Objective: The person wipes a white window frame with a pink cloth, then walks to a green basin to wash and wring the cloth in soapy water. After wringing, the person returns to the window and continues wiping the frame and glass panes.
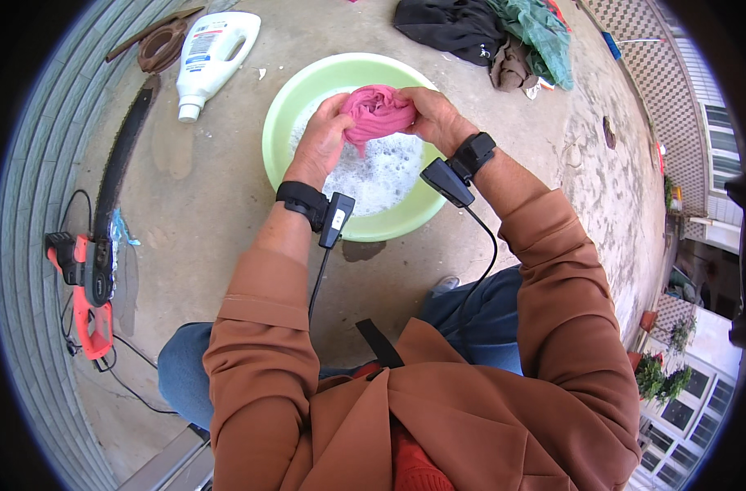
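A bunched-up pink cloth point(379, 113) is held between both hands over a light green plastic basin point(388, 228). My left hand point(327, 132) grips the cloth's left end, and my right hand point(432, 116) has hold of its right end. A small tip of cloth hangs from the underside. Foamy, bubbly water point(373, 178) lies in the basin below. Each wrist wears a black strap with a small cabled device, the left device point(336, 220) and the right device point(449, 183). My fingertips are partly hidden by the cloth.
A white detergent bottle point(216, 58) lies at the upper left. An orange-and-black electric chainsaw point(93, 288) with a trailing cord rests by the wall point(29, 202). Black clothing point(446, 27) and a green garment point(541, 46) lie heaped at the upper right on the concrete floor point(201, 245).
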`<state>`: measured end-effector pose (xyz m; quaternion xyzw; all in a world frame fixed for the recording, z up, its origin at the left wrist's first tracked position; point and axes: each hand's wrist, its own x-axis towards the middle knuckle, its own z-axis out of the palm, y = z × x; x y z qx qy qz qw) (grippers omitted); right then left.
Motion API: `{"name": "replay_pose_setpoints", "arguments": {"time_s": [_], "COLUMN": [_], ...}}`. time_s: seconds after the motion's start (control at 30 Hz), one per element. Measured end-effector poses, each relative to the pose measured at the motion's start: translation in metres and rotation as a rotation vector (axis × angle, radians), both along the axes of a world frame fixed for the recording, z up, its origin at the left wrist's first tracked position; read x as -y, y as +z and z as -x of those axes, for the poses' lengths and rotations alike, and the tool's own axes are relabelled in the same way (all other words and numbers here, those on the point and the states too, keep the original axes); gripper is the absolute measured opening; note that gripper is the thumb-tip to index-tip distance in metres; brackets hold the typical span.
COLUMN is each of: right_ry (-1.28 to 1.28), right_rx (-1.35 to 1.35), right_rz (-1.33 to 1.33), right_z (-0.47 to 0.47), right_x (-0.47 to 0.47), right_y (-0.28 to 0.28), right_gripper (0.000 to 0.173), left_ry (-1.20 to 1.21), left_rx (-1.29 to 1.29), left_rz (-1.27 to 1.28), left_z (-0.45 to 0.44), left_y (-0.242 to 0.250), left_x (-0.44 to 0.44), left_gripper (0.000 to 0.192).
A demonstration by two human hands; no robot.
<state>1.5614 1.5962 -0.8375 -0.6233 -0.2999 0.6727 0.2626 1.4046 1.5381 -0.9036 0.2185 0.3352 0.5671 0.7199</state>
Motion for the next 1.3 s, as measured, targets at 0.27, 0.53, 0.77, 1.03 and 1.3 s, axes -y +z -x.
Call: {"name": "replay_pose_setpoints", "arguments": {"time_s": [0.27,0.53,0.77,1.03,1.3], "right_ry": [-0.143,0.195,0.169,0.161,0.172], "right_rx": [-0.519,-0.521,-0.346,-0.25,-0.468], "right_rz": [0.124,-0.113,-0.224,-0.119,0.072], "right_z": [-0.001,0.014,0.018,0.0,-0.022], "right_x": [0.0,0.02,0.043,0.027,0.015], "right_y": [-0.027,-0.06,-0.045,-0.065,-0.07], "right_gripper": [0.032,0.026,0.023,0.035,0.042], "left_ry": [-0.027,0.11,0.298,0.238,0.282], "left_rx": [-0.355,-0.815,-0.787,-0.573,-0.423], "left_rz": [0.088,0.037,0.101,0.067,0.106], "left_z": [0.004,-0.009,-0.015,-0.028,-0.038], "left_y": [-0.007,-0.016,-0.024,-0.025,-0.025], "left_x": [0.012,0.022,0.024,0.009,-0.005], "left_gripper": [0.046,0.036,0.029,0.031,0.018]}}
